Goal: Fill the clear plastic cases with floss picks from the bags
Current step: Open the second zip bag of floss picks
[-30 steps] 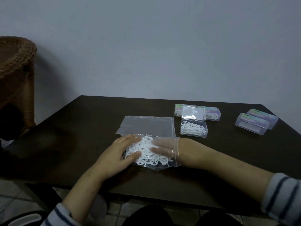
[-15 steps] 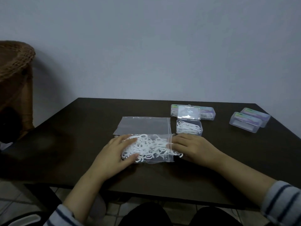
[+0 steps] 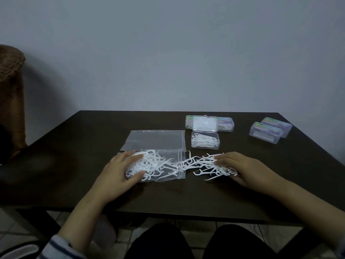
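A: Head view, where's the work?

B: Loose clump of white plastic floss picks [image 3: 211,166] is out on the dark brown worktop [image 3: 280,165], under and just left of my right hand [image 3: 240,168]. Right fingers [image 3: 221,159] are lightly curled over the clump and touching it; whether they actually pinch any, I cannot tell. The open clear plastic case [image 3: 205,140] lies beyond the clump, near, lid propped at its far edge. Its long axis runs left-right and the picks inside lie the same way. My guess: right hand carries, it's the nearer one.

A: Left?

B: Left hand [image 3: 121,170] rests flat, fingers spread, pressing on the clear zip bag of floss picks [image 3: 158,165]. Bag mouth faces right and a trail of picks spills from it toward the clump. An empty flat clear bag [image 3: 155,140] lies just behind it.

A: Room?

B: Shut clear cases with coloured labels [image 3: 270,129] sit far right, well apart. One more shut labelled case [image 3: 225,124] behind the open lid. Plain grey wall [image 3: 168,53], brown wicker chair [image 3: 11,90] at left.
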